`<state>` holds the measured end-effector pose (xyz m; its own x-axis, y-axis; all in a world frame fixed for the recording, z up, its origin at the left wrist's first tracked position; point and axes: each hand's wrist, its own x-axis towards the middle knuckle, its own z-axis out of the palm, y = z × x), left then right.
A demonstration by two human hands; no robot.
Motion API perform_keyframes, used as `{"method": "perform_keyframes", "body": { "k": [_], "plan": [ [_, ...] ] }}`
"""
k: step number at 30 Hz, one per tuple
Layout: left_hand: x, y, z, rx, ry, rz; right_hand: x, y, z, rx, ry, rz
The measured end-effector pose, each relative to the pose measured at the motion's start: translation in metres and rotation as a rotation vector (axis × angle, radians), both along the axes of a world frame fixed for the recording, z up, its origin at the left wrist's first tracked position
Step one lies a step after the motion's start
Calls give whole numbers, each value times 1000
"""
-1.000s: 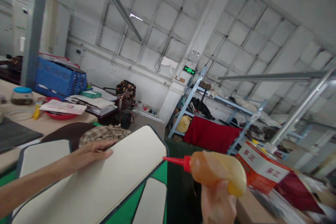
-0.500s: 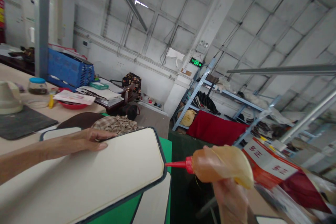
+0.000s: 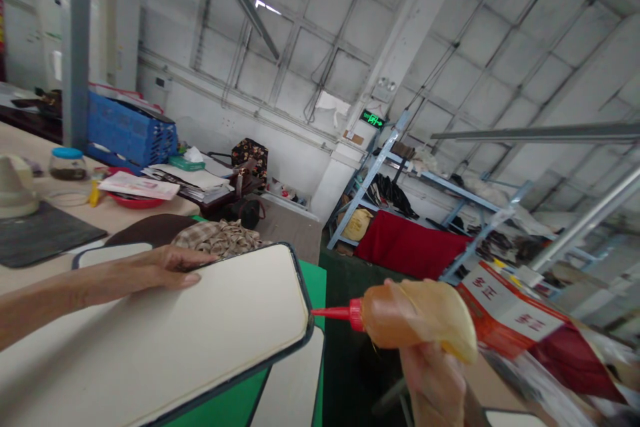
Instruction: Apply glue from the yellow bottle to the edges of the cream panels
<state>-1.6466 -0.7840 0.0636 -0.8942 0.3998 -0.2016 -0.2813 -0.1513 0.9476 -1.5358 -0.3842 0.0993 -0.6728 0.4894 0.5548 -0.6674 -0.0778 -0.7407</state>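
My left hand (image 3: pixel 150 272) pinches the upper edge of a large cream panel (image 3: pixel 215 327) with a dark rim and rounded corners. My right hand (image 3: pixel 433 373) is wrapped round a squeeze bottle (image 3: pixel 415 317) of amber liquid, which lies on its side in the grip. Its red nozzle (image 3: pixel 335 313) points left, and the tip is at the panel's dark right edge; whether it touches is hard to tell. Under the panel lie a green surface (image 3: pixel 220 400) and another cream panel (image 3: pixel 293 380).
Left on the table are a blue-lidded jar (image 3: pixel 68 164), a red dish (image 3: pixel 135 201), a dark mat (image 3: pixel 45 233) and a checked cloth (image 3: pixel 220 237). Behind stand a blue crate (image 3: pixel 127 130) and papers. A printed box (image 3: pixel 510 307) is at the right.
The view has shifted slightly. The bottle and panel stay in nearly the same relation, with both hands keeping their holds.
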Motion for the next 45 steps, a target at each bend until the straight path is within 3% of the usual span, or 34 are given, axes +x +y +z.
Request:
{"method": "perform_keyframes", "body": {
  "k": [4, 8, 14, 17, 20, 22, 26, 28, 30, 34, 36, 38, 42, 44, 45],
  "plan": [
    [4, 9, -2, -82, 115, 114, 8, 4, -19, -47, -55, 0],
    [3, 27, 3, -67, 126, 63, 7, -18, -38, -119, -63, 15],
    [-5, 66, -19, -31, 52, 54, -30, -75, -34, -194, -19, -45],
    [-3, 74, -24, 42, 52, -12, -46, -76, -36, -245, -40, -95],
    [1, 74, -20, 101, 63, -114, -46, -70, -45, -232, -54, -142],
    [2, 73, -16, 121, 61, -147, -37, -70, -61, -187, -85, -144],
    [-3, 71, -16, 122, 45, -175, -9, -89, -116, -131, -164, -116],
    [-5, 70, -19, 106, 61, -169, -2, -98, -134, -134, -221, -48],
    [-6, 69, -21, 81, 75, -160, -6, -98, -131, -110, -218, -82],
    [0, 69, -20, 70, 82, -224, -36, -76, -79, -103, -122, -215],
    [2, 70, -19, 99, 88, -252, -44, -69, -64, -140, -77, -222],
    [0, 70, -20, 120, 76, -233, -41, -73, -71, -138, -102, -201],
    [-6, 66, -24, 114, 52, -129, -20, -94, -112, -17, -248, 12],
    [-6, 64, -25, 90, 51, -103, -18, -95, -115, -19, -242, 0],
    [-4, 62, -25, 76, 48, -100, -21, -93, -110, -25, -227, -72]
  ]
}}
